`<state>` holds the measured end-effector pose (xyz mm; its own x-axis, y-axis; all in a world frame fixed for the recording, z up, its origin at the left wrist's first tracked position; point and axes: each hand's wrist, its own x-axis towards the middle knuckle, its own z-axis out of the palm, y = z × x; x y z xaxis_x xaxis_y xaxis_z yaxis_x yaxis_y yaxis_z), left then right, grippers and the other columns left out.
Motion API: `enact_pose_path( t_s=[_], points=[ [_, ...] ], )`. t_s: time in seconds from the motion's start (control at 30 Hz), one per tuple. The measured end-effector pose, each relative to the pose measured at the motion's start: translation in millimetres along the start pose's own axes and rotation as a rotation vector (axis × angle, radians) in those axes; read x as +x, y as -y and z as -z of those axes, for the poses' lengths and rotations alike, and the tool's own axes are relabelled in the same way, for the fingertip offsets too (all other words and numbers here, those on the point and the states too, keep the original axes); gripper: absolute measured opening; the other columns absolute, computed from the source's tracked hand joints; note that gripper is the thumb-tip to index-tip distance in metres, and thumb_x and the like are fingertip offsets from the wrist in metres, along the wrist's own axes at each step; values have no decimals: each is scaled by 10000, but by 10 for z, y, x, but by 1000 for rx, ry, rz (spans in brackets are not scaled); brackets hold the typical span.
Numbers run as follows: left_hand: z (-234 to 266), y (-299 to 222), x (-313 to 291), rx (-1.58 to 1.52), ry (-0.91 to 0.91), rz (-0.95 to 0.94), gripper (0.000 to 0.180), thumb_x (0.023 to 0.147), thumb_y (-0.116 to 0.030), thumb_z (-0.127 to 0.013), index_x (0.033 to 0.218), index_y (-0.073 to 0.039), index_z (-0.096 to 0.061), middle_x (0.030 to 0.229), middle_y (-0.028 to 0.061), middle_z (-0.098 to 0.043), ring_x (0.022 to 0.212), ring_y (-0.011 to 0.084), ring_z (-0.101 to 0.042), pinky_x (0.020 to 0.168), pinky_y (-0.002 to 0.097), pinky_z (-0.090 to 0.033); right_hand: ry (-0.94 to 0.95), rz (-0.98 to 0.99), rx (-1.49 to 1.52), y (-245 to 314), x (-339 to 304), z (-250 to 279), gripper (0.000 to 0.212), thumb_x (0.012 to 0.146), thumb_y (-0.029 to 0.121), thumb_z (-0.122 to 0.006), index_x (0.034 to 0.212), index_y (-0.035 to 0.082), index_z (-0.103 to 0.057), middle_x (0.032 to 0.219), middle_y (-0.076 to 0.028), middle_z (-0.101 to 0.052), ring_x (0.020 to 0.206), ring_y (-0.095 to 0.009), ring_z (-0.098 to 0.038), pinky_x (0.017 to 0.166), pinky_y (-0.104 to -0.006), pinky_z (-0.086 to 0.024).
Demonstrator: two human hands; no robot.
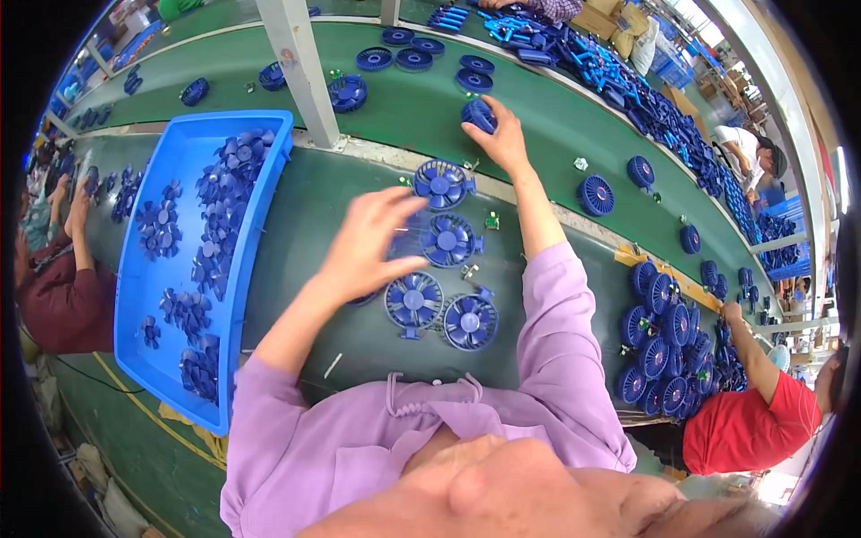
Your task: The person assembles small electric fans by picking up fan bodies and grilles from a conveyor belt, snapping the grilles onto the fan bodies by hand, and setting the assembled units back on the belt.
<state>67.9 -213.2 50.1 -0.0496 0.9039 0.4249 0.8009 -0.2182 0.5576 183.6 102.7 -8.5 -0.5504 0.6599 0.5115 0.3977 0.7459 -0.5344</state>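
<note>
My right hand (504,143) reaches over the green conveyor belt, its fingers closed round a round dark-blue fan housing (478,114). My left hand (368,240) is over the near worktop, fingers and thumb apart and slightly blurred. Beside it lie several blue fan units with blades inside: one at the back (441,185), one in the middle (449,239), one nearer me (413,300) and one at the front right (470,322). Another blue round part is partly hidden under my left wrist. A small green circuit board (491,221) lies right of the middle fan.
A blue tray (253,269) of loose fan blades stands at my left. A white metal post (300,76) rises by the belt. More housings (596,195) lie along the belt, and fans (659,341) are piled at the right beside a person in red (749,417).
</note>
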Motion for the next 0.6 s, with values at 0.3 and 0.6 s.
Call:
enact_pose_path(
  t_s=[0.3, 0.6],
  points=[
    [-1271, -615, 119, -12, 407, -372, 728, 733, -408, -746, 1363, -178, -460, 1494, 138, -298, 1413, 357, -220, 1093, 632, -201, -107, -85, -19, -225, -865, 502, 708, 680, 278, -806, 1301, 83, -529, 1273, -152, -548, 1158, -336, -493, 1004, -417, -394],
    [-947, -517, -193, 171, 479, -329, 681, 746, -459, -694, 1351, -222, -489, 1524, 118, -274, 1424, 363, -196, 1095, 637, -155, -41, 40, 94, 92, -770, 267, 666, 663, 261, -802, 1248, 71, -548, 1240, -169, -552, 1140, -360, -484, 996, -438, -386]
  ],
)
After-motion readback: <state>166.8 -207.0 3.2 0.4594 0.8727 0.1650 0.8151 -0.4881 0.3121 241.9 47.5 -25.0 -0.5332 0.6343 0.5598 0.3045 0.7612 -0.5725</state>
